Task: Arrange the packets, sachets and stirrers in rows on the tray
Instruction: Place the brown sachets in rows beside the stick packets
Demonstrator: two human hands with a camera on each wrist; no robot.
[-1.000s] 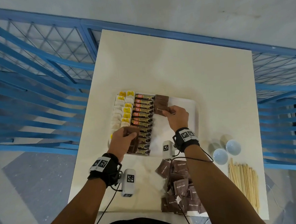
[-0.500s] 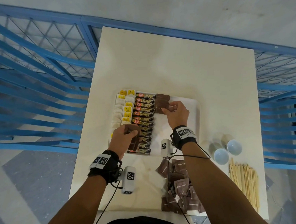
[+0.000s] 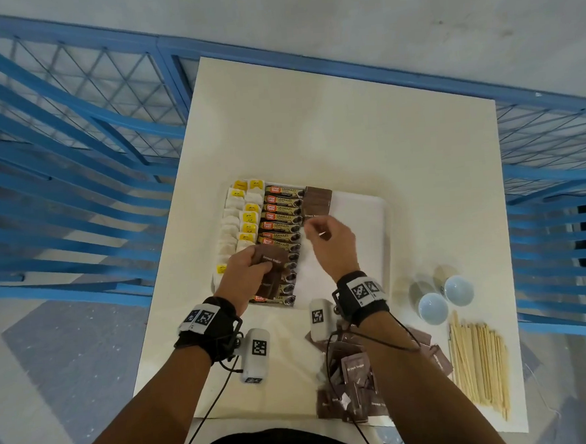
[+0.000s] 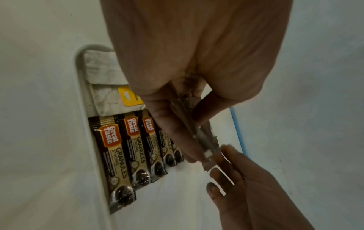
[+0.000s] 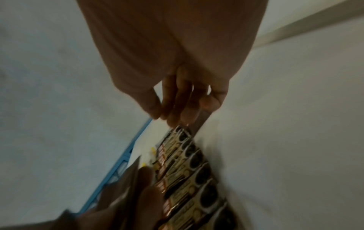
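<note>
On the white tray [image 3: 357, 228], tea bags [image 3: 237, 225] fill the left columns and coffee sticks [image 3: 281, 219] the middle column. Brown sugar sachets [image 3: 317, 201] lie overlapped at the far end of a third column. My left hand [image 3: 253, 269] grips a stack of brown sugar sachets [image 3: 272, 274] over the near coffee sticks; the left wrist view shows the stack [image 4: 197, 135] pinched edge-on. My right hand [image 3: 327, 240] hovers over the tray just near of the laid sachets, fingers [image 4: 222, 168] loose and close to the held stack, holding nothing that I can make out.
A loose pile of brown sachets [image 3: 356, 382] lies at the table's near edge under my right forearm. Wooden stirrers [image 3: 478, 365] lie at the near right, with two white bowls [image 3: 434, 307] beyond them. A blue railing [image 3: 75, 166] flanks the table.
My right hand has let go of the sachet it was laying on the third column and drawn back towards my left hand. The left hand still holds its stack in about the same spot.
</note>
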